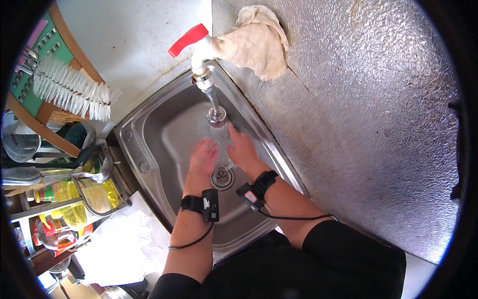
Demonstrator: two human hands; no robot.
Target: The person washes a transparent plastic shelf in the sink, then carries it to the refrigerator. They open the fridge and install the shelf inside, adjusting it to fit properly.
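Both my hands are over the stainless steel sink (169,124), under the faucet (199,62) with its red handle (189,40). Water runs from the round spray head (216,117) down between them. My left hand (203,156) is palm inward, its fingers stretched and slightly blurred. Opposite it, my right hand (242,149) has its fingers extended toward the spray head. Neither hand holds anything. The drain strainer (222,177) lies just below the hands. Each wrist wears a black strapped device (210,205) with a cable.
A beige cloth (256,45) is wrapped round the pipe by the wall. A textured metal panel (368,109) rises on the right. At left are a white bottle brush (74,87), ladles and a strainer (20,137), yellow bottles (69,204) on a rack and a white plastic bag (124,244).
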